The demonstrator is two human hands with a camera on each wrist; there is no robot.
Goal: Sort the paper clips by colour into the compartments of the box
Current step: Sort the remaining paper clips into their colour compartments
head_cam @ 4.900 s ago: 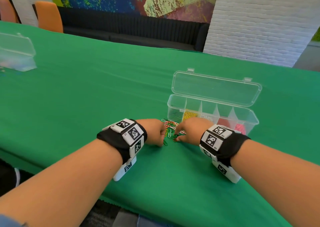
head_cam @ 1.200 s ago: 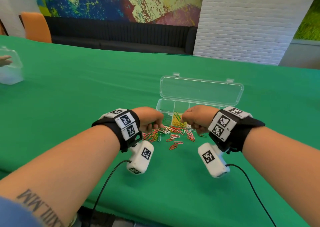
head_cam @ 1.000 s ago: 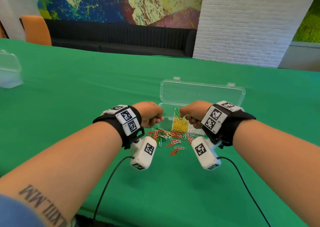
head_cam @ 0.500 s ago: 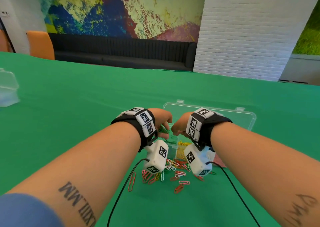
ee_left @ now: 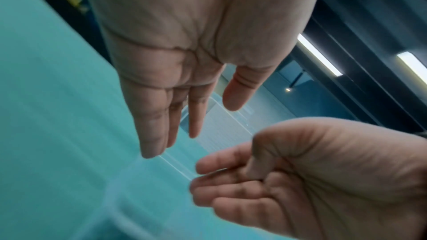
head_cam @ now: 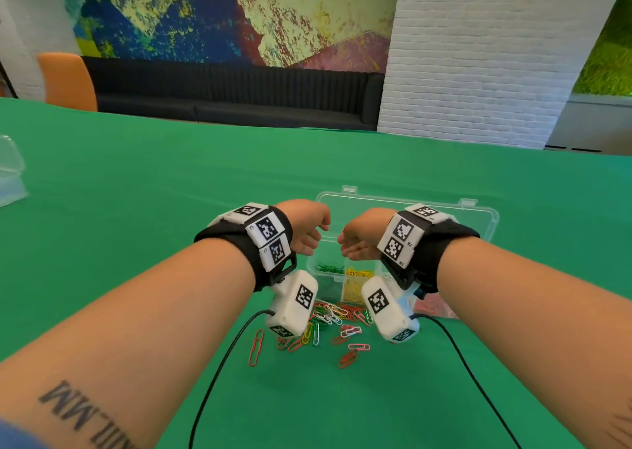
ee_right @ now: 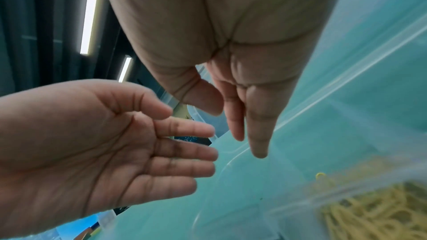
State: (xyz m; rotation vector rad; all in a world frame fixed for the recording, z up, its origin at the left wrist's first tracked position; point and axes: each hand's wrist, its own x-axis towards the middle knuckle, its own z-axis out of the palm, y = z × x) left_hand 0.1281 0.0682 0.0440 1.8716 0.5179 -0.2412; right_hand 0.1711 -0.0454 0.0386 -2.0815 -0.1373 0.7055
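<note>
A clear plastic box stands on the green table with its lid open. Its leftmost compartment holds green paper clips, the one beside it yellow clips, and red ones lie further right. My left hand and right hand hover close together over the left compartments. In the wrist views the left hand and right hand have straight, relaxed fingers and hold nothing. A mixed pile of clips lies in front of the box.
A large red clip lies apart, left of the pile. Black cables run from the wrist cameras across the cloth. Another clear container sits at the far left edge. An orange chair and a dark sofa stand beyond the table.
Both hands rose from the pile with green clips pinched, moved over the box, and have now opened; the green clips are no longer in the fingers.
</note>
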